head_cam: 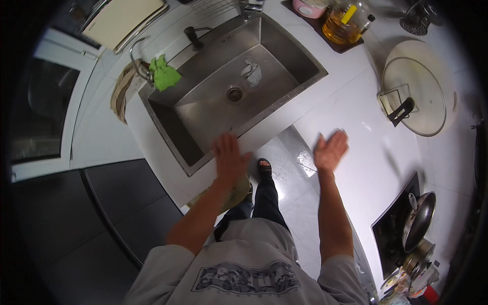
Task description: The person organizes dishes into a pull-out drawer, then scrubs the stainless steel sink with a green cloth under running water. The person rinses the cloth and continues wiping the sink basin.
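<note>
Over the near edge of a stainless steel sink (213, 95) is my left hand (229, 156), palm down, blurred, with nothing in it. My right hand (330, 150) is at the edge of the white countertop (354, 114), its thumb apart from the fingers, and it is bare too. I cannot tell whether either hand touches the surface under it. A wet grey cloth (251, 72) lies crumpled on the sink floor beside the drain (234, 93). At the sink's left corner a green cloth (164, 73) hangs by a thin curved tap (134, 53).
A clear glass lid (427, 87) leans in a stand on the right. Farther back is a jug of amber oil (339, 26) near a pink container (309, 8). A frying pan (419, 221) tilts over a black cooktop (385, 228). Dark cabinets (76, 221) stand left.
</note>
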A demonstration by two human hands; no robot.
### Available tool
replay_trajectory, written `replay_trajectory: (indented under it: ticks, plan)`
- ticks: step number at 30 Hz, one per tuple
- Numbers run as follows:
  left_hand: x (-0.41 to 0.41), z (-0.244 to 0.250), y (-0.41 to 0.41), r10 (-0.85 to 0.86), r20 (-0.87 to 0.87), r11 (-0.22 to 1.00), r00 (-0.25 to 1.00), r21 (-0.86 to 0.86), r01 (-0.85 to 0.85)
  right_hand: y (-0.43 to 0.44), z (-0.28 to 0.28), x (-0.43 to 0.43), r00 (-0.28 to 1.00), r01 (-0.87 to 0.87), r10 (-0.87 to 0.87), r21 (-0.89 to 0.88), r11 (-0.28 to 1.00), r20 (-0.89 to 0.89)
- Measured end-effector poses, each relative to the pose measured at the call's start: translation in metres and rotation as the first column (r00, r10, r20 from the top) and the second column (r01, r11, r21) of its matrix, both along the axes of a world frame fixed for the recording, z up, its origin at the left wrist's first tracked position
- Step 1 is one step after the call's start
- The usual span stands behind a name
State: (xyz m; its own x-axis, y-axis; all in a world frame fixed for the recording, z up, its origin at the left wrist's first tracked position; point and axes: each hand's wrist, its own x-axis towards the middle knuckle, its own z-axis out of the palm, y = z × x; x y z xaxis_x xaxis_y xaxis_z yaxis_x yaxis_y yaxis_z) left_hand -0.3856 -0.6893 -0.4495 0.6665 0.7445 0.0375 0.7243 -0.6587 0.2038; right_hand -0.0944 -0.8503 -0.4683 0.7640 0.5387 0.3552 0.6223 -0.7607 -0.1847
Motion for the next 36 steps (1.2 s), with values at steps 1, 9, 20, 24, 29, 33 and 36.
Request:
replay_trajectory:
  ticks: [1, 9, 20, 24, 29, 33, 36]
  plan:
    - [0.029, 0.001, 0.001, -0.025, 0.010, 1.000, 1.000, 0.018, 0.024, 0.032, -0.002, -0.002, 1.000, -0.017, 0.018, -0.085, 0.996, 0.017]
    - [0.161, 0.006, 0.034, -0.136, 0.097, 0.991, 0.986, 0.027, 0.134, 0.190, 0.025, 0.017, 0.818, -0.574, 0.559, -0.140, 0.807, -0.136]
    - [0.163, 0.018, 0.039, -0.061, 0.068, 0.991, 0.996, -0.118, 0.069, 0.161, 0.015, 0.188, 0.946, -0.319, 0.324, -0.203, 0.926, -0.010]
    - [0.167, 0.022, 0.044, -0.069, 0.027, 0.982, 0.997, -0.175, 0.073, 0.219, 0.024, 0.205, 0.937, -0.348, 0.348, -0.214, 0.913, -0.037]
    - [0.167, 0.020, 0.046, -0.075, 0.046, 0.981, 0.996, -0.173, 0.082, 0.294, 0.024, 0.223, 0.877, -0.473, 0.481, -0.208, 0.856, -0.013]
    - [0.166, 0.022, 0.049, -0.062, 0.044, 0.971, 0.997, -0.229, 0.071, 0.350, 0.025, 0.227, 0.814, -0.568, 0.581, -0.202, 0.798, 0.008]
    - [0.166, 0.022, 0.052, -0.070, 0.066, 0.977, 0.995, -0.195, 0.081, 0.395, 0.025, 0.225, 0.784, -0.608, 0.621, -0.193, 0.770, 0.005]
